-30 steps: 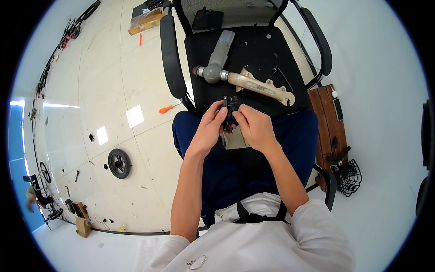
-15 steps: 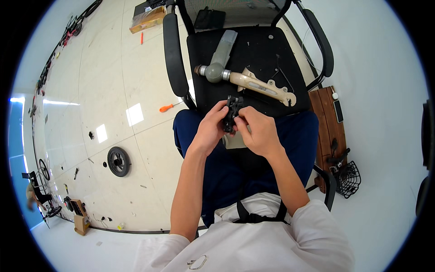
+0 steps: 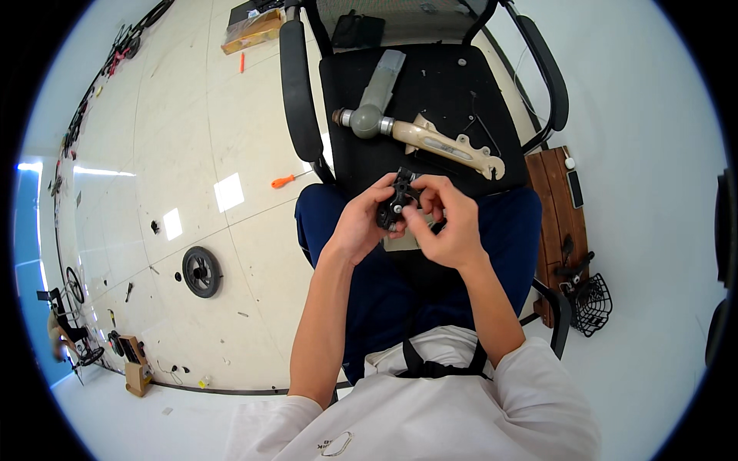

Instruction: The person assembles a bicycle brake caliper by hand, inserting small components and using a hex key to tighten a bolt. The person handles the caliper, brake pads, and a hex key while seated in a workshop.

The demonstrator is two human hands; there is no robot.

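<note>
Above my lap, my left hand [image 3: 356, 229] grips a black mechanical part, which looks like a bicycle brake caliper [image 3: 397, 206], between thumb and fingers. A round silver bolt head faces up on it. My right hand [image 3: 455, 228] is curled at its right side, with index finger and thumb against it; the other fingertips are partly hidden. Just beyond, on the black chair seat [image 3: 430, 73], lie a grey frame piece with a round joint [image 3: 369, 121] and a beige fork leg [image 3: 446, 146] pointing right. A pale piece [image 3: 401, 243] shows under my hands.
Loose small hardware and a thin black rod [image 3: 486, 131] lie on the seat. An orange-handled screwdriver [image 3: 283, 182] and a small black wheel [image 3: 201, 272] are on the tiled floor to the left. Right of the chair stand a wooden bench [image 3: 550, 230] and a black wire basket [image 3: 590, 303].
The caliper has been turned in my hands, so its bolt-head face now shows upward. My right hand has shifted slightly right, with its fingers more curled.
</note>
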